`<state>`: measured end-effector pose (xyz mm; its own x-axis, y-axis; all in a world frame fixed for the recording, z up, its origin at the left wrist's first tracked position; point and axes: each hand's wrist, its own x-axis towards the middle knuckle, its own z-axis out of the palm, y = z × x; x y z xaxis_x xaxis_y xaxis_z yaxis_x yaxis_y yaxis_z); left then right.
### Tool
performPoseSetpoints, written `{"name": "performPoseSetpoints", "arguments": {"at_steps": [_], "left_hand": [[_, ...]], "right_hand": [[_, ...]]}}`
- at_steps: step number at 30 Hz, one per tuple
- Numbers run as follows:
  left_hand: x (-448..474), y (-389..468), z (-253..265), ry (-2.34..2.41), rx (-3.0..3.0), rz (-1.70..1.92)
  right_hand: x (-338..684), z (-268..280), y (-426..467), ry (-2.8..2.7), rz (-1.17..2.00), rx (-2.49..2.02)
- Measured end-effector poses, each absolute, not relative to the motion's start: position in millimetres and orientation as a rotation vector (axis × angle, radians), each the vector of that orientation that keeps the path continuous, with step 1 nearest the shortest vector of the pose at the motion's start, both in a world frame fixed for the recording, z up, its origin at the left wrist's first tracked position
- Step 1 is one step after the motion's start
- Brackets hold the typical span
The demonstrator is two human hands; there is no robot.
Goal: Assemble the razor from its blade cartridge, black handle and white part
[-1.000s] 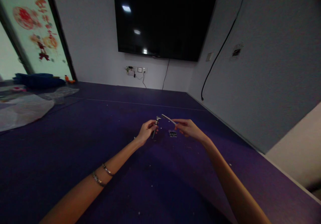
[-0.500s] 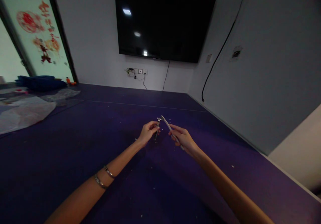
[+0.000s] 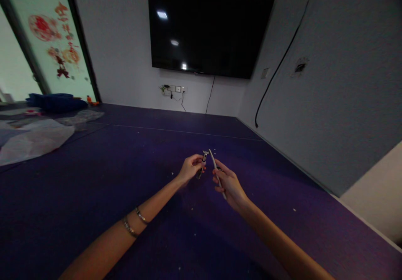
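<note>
My left hand [image 3: 190, 168] is closed round the handle of a small T-headed razor [image 3: 204, 157], dark and silvery, held upright with its head on top. In my right hand [image 3: 230, 183] is a slim, pale toothbrush [image 3: 212, 159], slightly curved, gripped along its handle. Its upper end leans toward the razor head, with a narrow gap between them. Fingers cover the middle of both handles. Both hands are above the purple floor surface [image 3: 150, 229], and small white bits lie scattered on it.
Clear plastic sheeting [image 3: 37, 144] and a dark blue cloth bundle [image 3: 56, 103] lie at the far left, beside a small orange object [image 3: 91, 101]. A black television [image 3: 210, 29] hangs on the back wall. A black cable [image 3: 279, 64] dangles along the right wall.
The toothbrush stands more upright, and its tip has moved from touching or nearly touching the razor head to slightly right of it. Both hands appear slightly further right and lower in view.
</note>
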<state>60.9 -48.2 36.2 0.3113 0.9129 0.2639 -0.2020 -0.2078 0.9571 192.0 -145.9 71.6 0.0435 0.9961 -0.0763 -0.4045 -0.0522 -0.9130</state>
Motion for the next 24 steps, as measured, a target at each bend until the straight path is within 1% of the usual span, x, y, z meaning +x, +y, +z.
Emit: {"name": "performPoseSetpoints", "arguments": {"at_steps": [5, 10, 18, 24], "left_hand": [[59, -48, 37, 0.734, 1.355, 1.213], [62, -55, 40, 0.708, 1.370, 1.167], [59, -51, 37, 0.691, 1.352, 1.188], [60, -57, 39, 0.662, 1.386, 1.136]], "right_hand": [[180, 66, -162, -0.768, 1.393, -0.928], [183, 76, -152, -0.722, 1.345, -0.867], [172, 67, -165, -0.695, 1.432, -0.880], [176, 73, -157, -0.696, 1.368, -0.876]]}}
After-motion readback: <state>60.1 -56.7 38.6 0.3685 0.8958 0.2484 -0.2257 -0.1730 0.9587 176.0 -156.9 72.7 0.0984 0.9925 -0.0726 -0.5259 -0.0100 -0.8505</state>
